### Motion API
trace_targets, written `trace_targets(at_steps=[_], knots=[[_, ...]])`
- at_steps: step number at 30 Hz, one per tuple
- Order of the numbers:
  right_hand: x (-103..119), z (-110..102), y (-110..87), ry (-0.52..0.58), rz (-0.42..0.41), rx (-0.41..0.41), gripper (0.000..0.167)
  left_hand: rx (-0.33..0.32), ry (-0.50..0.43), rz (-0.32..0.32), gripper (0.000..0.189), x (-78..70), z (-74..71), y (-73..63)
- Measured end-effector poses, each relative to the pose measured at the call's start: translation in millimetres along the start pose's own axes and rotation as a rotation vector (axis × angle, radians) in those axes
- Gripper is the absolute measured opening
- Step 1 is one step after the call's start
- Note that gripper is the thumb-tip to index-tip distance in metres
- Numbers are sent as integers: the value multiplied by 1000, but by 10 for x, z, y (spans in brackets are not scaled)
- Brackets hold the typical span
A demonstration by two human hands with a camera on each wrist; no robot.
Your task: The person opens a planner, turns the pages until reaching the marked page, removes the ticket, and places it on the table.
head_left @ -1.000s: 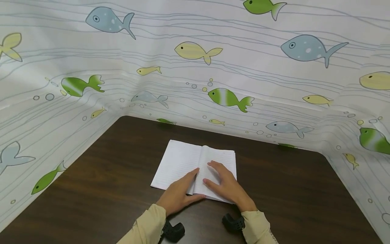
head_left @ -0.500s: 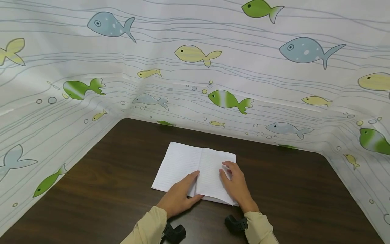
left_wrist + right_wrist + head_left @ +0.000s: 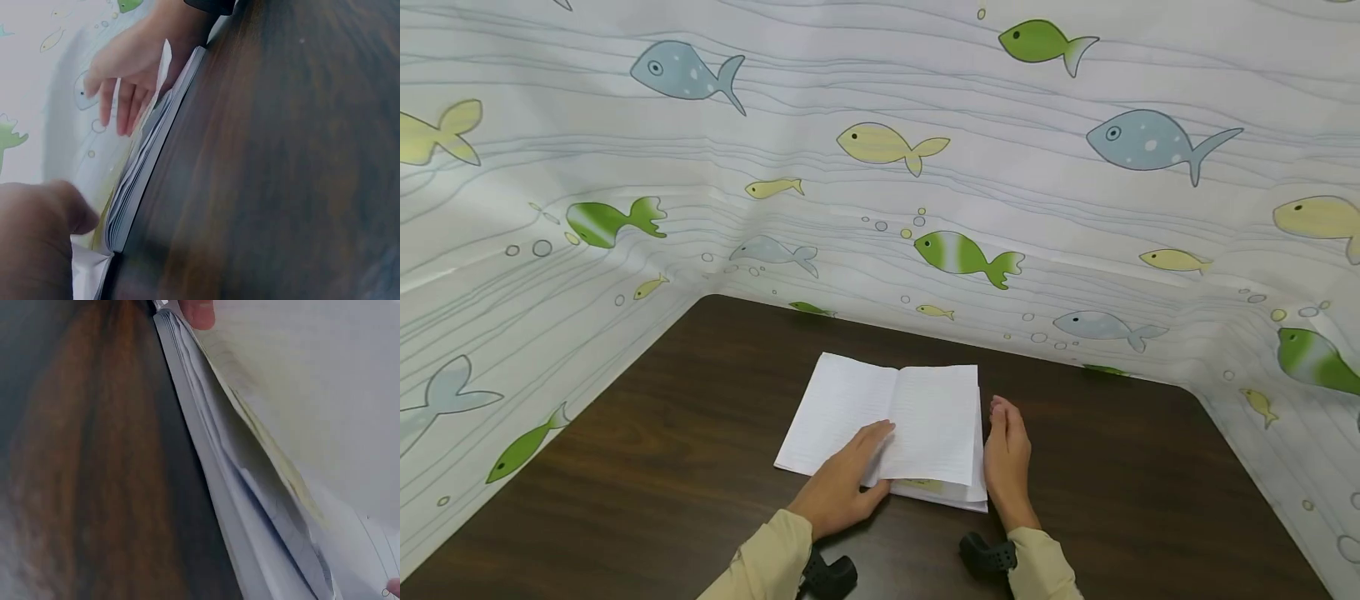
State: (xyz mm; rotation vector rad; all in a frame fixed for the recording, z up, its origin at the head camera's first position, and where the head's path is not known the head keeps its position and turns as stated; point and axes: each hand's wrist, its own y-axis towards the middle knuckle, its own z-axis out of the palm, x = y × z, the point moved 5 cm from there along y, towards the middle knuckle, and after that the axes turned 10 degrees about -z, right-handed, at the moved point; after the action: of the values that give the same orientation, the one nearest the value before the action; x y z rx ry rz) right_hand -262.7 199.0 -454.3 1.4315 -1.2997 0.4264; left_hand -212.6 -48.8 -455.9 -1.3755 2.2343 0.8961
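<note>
An open lined notebook lies on the dark table. My left hand rests at its middle fold, fingers on the paper and thumb beside the bottom edge. Beyond the right edge of the pages is my right hand, held on its side with fingers extended and nothing in them. The upper right-hand page stands a little raised from the pages below. Under it shows a yellow patch near the bottom edge. The left wrist view shows the loose page edges fanned apart beside the right palm.
Brown wood-grain tabletop surrounds the notebook. White sheeting with printed fish walls off the back and both sides. A black band sits on the right wrist and another on the left.
My right hand has moved right, from over the right page to beyond its edge. That page now stands raised, and the yellow patch shows beneath. The left hand stays at the fold.
</note>
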Motion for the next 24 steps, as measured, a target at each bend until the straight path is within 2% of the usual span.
trace_targets(at_steps=[2, 4, 7, 9, 11, 13, 15, 17, 20, 23, 24], knots=[[-27, 21, -17, -14, 8, 47, 44, -13, -23, 1, 69, 0, -6, -7], [-36, 67, -25, -56, -8, 133, 45, -50, -46, -5, 68, 0, -21, -6], [-17, 137, -34, -138, -53, 263, 55, -191, -18, 6, 64, -9, -70, 4], [0, 166, -39, -178, -77, 315, 63, -319, 43, 6, 70, -5, -123, 8], [14, 171, -46, -194, -78, 333, 67, -449, 138, 4, 76, -2, -178, 6], [20, 165, -48, -194, -72, 331, 69, -525, 222, 2, 86, 5, -217, 10], [23, 158, -50, -195, -66, 327, 69, -568, 299, 15, 87, 0, -237, 4], [26, 157, -53, -206, -69, 332, 69, -557, 325, 49, 81, -10, -227, 4], [43, 158, -57, -223, -92, 341, 66, -475, 274, 86, 66, -30, -189, 10], [47, 161, -53, -220, -96, 347, 65, -304, 204, 72, 56, -40, -108, 22], [44, 161, -51, -213, -93, 346, 64, -227, 222, 57, 56, -40, -66, 19]])
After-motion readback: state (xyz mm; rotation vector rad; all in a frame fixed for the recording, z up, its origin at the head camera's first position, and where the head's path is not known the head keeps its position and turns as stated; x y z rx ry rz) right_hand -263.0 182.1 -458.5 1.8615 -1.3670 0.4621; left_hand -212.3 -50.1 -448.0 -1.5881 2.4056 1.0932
